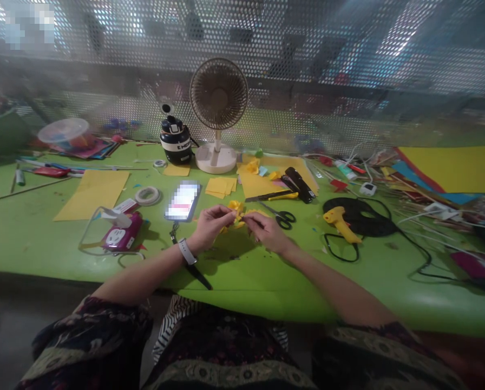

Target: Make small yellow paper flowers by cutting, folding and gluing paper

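Observation:
Over the middle of the green table, my left hand [210,226] pinches a yellow paper flower [236,206] between thumb and fingertips. Close beside it, my right hand [268,231] has its fingers pinched together at the flower's right side, on a small bit of yellow paper. The exact grip is too small to make out. More yellow paper pieces [237,223] show just beneath the fingertips. Scissors with black handles [285,218] lie right behind my right hand. A yellow-and-black cutter [273,196] rests beyond them. Left of my hands is a lit phone [183,201] with a strap.
A fan [218,97] and a dark bottle [176,143] stand at the back. Yellow paper squares [221,186], a black stapler [299,184] and a tape roll [147,195] lie around. At right is a yellow glue gun [342,223] with cords; at left, a purple power socket [123,232].

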Tool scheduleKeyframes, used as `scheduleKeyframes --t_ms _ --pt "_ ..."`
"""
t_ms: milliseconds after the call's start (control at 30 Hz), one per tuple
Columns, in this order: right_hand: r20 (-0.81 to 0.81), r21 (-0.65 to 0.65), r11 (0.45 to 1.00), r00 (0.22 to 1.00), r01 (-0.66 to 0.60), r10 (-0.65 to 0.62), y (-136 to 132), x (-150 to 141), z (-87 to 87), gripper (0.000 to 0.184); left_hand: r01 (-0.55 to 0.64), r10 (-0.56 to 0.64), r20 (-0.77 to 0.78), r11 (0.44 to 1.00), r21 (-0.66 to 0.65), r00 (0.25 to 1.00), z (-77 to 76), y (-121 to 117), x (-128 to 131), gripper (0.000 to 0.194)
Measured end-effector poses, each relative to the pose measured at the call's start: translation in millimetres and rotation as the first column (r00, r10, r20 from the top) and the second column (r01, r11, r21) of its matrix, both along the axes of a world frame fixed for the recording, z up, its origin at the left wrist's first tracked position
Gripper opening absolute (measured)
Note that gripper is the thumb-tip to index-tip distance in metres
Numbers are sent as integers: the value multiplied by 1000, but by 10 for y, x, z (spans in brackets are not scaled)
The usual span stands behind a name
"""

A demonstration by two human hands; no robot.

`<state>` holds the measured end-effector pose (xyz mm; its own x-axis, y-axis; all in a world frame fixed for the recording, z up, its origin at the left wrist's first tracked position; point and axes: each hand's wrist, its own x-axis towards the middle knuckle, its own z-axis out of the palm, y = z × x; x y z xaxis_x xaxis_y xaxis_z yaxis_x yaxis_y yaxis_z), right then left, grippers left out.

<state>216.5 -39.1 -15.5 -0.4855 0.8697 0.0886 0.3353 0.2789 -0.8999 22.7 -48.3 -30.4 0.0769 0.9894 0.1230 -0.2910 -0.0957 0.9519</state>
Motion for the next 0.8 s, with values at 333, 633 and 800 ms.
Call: scheduleKeyframes --t_ms 333,633,800 --pt "8 3 1000 1000 -28 28 45 42 -2 46 -8 8 -64 1000 0 998 22 -2 0 29" --pt "-36 -166 981 995 -97 92 23 37 24 47 24 -24 -7 1000 -14 1000 3 11 -18 26" --pt "0 6 999 999 -34 34 5 11 -7 37 -3 3 -5 1000 -1 1000 37 3 -11 26"
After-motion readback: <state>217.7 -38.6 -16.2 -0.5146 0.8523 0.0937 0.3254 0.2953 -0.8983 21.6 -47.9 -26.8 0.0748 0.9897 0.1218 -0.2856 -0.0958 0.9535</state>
